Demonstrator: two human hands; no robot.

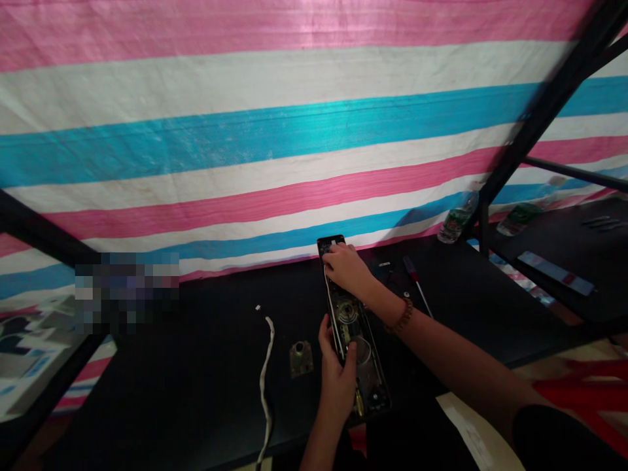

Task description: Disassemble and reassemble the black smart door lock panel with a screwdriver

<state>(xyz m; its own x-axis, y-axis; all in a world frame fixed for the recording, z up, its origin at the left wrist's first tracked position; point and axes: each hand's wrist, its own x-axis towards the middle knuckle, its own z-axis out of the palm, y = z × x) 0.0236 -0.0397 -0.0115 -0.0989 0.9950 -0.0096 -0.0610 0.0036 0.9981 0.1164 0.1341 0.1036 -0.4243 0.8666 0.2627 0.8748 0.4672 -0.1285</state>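
Observation:
A long black door-lock panel (362, 356) lies open-side up on the black table (210, 386), its metal inner parts showing. My left hand (337, 376) grips the panel's near half from the left edge, thumb across it. My right hand (346, 269), with a bead bracelet at the wrist, rests on the panel's far end, fingers pressed onto it. A small square metal part (301, 358) lies just left of my left hand. A white strip (265, 383) trails from the table's middle toward its front edge.
A red-handled screwdriver (416, 282) lies right of the panel. A plastic bottle (456, 222) stands at the back by a black frame post; another bottle (520, 218) is on the right table. A striped pink, white and blue tarp (275, 144) hangs behind.

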